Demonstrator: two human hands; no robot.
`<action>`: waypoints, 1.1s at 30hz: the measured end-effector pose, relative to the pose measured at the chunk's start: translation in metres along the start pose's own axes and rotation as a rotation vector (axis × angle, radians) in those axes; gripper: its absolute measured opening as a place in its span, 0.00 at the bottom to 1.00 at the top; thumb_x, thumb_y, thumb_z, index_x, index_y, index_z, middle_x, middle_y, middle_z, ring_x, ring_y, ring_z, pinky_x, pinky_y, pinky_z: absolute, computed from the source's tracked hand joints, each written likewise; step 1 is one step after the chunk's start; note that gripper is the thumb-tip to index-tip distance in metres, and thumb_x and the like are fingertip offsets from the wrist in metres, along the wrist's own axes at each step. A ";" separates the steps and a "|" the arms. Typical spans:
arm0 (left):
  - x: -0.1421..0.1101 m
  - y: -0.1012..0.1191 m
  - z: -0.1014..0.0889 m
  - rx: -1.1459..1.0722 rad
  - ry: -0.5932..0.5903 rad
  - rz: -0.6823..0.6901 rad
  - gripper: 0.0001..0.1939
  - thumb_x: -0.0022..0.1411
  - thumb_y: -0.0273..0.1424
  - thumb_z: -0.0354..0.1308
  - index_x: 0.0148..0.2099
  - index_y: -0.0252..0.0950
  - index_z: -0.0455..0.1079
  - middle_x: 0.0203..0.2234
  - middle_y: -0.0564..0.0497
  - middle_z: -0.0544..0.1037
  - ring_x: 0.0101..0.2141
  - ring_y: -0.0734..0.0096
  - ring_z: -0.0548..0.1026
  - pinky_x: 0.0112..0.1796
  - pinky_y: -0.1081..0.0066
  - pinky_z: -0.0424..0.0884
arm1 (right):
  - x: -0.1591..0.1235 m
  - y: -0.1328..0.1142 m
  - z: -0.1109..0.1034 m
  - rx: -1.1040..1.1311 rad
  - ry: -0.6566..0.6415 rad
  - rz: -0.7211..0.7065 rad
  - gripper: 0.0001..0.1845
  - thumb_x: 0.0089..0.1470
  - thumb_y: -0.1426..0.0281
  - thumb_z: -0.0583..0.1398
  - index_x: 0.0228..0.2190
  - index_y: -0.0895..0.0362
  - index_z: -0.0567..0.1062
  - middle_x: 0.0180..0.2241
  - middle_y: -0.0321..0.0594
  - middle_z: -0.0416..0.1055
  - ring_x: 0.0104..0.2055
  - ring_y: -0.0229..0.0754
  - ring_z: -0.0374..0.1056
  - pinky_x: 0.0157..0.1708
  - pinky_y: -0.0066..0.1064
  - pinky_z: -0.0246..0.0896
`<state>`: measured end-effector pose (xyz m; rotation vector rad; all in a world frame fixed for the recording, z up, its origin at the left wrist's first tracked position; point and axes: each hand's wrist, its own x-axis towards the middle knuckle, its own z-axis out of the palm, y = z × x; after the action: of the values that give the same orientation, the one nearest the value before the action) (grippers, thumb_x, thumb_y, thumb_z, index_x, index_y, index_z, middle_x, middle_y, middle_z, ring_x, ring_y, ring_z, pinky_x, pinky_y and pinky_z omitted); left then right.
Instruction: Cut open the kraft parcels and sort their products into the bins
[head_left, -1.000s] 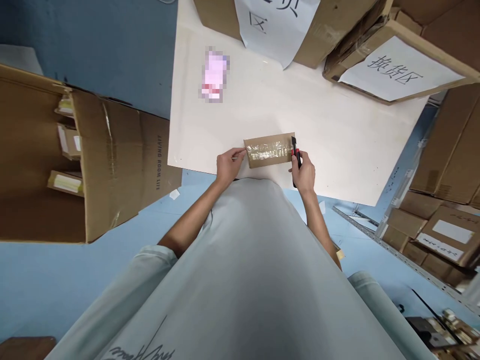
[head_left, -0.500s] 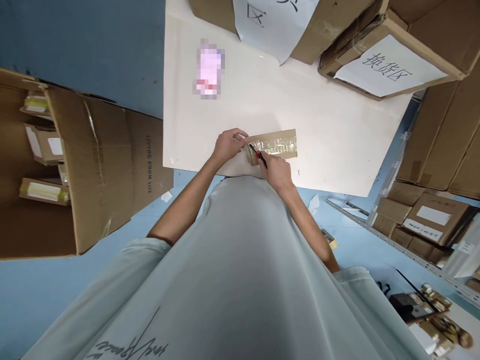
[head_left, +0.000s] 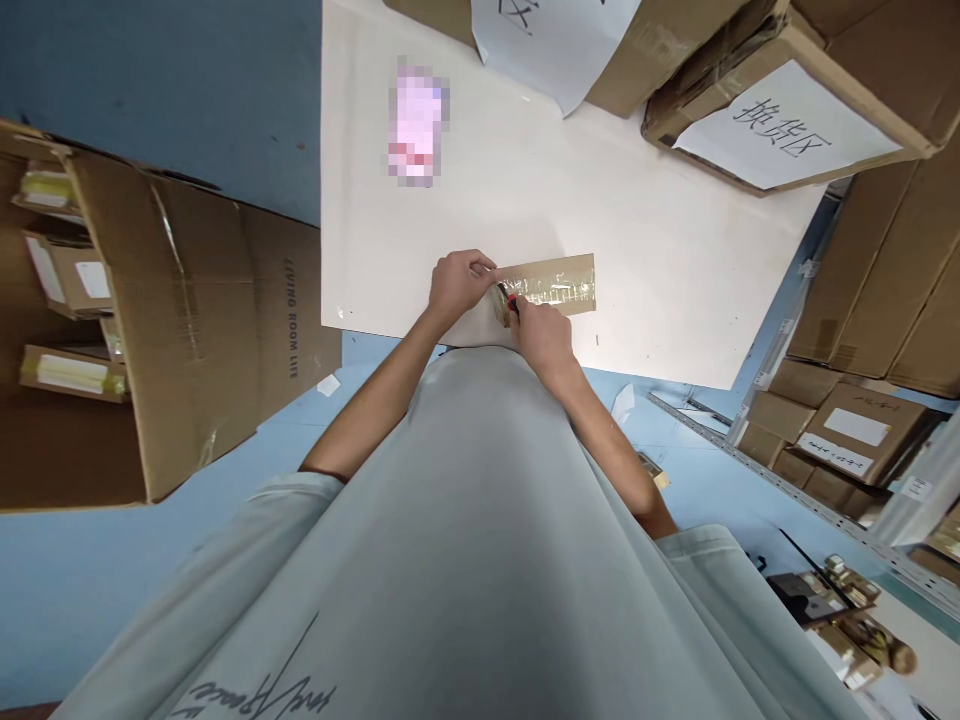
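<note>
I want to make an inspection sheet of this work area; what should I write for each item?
Surface: white table, small dark marks near the front edge.
Job's things: taped cardboard box; utility knife at its left end.
Clutter: pixelated pink object; cartons with paper signs at the far side.
Hands: left hand at the box's left end; right hand grips the knife.
Cables: nothing seen on the table.
Surroundings: open carton, left; stacked boxes, right; blue floor.

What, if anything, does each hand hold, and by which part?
Right hand holds the cutter by its handle; left hand touches the taped box at its left end, grip unclear.
</note>
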<state>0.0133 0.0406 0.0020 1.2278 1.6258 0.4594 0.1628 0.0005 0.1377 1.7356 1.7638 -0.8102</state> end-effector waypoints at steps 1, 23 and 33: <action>-0.001 0.001 0.000 0.016 0.008 -0.003 0.08 0.65 0.37 0.71 0.44 0.41 0.85 0.38 0.49 0.86 0.41 0.56 0.81 0.48 0.58 0.75 | -0.001 0.000 0.001 0.007 -0.007 0.011 0.22 0.81 0.67 0.51 0.64 0.60 0.78 0.54 0.59 0.84 0.57 0.57 0.81 0.53 0.40 0.73; -0.023 -0.007 0.020 -0.083 0.139 0.020 0.14 0.67 0.38 0.70 0.52 0.40 0.84 0.41 0.48 0.87 0.40 0.61 0.81 0.47 0.64 0.78 | 0.011 0.073 -0.002 -0.133 0.005 -0.346 0.26 0.79 0.70 0.50 0.70 0.51 0.75 0.51 0.56 0.84 0.48 0.58 0.81 0.45 0.41 0.65; -0.026 -0.019 0.036 -0.189 0.151 -0.028 0.23 0.60 0.33 0.77 0.58 0.42 0.81 0.47 0.47 0.84 0.42 0.62 0.82 0.48 0.61 0.81 | 0.043 0.081 -0.027 -0.380 -0.007 -0.567 0.27 0.75 0.72 0.53 0.70 0.58 0.74 0.53 0.63 0.82 0.50 0.61 0.79 0.46 0.44 0.64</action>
<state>0.0350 0.0007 -0.0153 1.0484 1.6819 0.6866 0.2435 0.0488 0.1208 0.9976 2.2663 -0.6329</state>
